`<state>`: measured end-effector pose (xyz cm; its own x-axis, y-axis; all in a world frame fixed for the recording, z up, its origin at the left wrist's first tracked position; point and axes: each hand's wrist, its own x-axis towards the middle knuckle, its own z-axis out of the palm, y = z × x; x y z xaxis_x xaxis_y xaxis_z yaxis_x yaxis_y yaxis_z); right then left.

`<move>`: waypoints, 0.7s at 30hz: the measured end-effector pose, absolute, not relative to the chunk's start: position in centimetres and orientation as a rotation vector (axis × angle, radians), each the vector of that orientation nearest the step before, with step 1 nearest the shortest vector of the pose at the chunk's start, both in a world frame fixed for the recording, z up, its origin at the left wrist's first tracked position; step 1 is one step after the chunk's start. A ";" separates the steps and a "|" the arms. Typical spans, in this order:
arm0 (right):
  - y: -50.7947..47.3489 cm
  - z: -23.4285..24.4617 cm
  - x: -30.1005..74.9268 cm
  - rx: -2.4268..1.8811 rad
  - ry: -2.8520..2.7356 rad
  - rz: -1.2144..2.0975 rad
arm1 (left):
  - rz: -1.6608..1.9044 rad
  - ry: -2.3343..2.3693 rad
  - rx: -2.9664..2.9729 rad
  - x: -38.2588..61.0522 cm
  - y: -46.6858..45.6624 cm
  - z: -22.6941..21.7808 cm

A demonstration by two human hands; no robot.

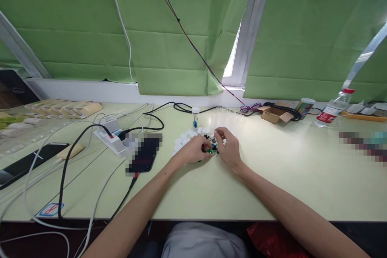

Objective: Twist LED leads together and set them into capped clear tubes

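A small pile of electronic components [215, 146], in dark, blue and green, lies on the table between my two hands. My left hand [196, 150] bends over the pile's left side, its fingers curled inward close to a small green piece [211, 151]. At the right side, my right hand [229, 148] has thumb and forefinger brought together; whatever they pinch is too small to make out. White round caps [179, 141] are heaped beside and behind my left hand. Behind them stands a clear vial with a white lid [195, 110], holding blue components.
Clear containers [223, 117] stand behind my right hand. To the left are a phone [146, 154], a white power strip [112, 142] and loose cables. An open cardboard box [273, 115], a can [305, 107] and a water bottle [331, 111] stand back right.
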<state>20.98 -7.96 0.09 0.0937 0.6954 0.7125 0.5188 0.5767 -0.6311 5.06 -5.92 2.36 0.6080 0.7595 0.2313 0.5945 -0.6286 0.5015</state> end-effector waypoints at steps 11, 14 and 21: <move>-7.9 0.0 21.0 -1.043 -1.572 0.187 | 0.588 1.044 2.485 5.1 -5.5 1.7; -7.9 0.0 21.0 -1.031 -1.572 0.188 | 0.576 1.068 2.469 5.1 -5.5 1.7; -8.1 0.2 20.9 -0.975 -1.510 0.139 | 0.699 1.142 2.456 5.3 -5.7 2.0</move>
<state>20.94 -8.15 0.21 0.1299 0.6320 0.7640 0.4820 0.6331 -0.6057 5.32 -5.74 2.03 0.5553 0.7802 0.2881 0.6116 -0.6178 0.4942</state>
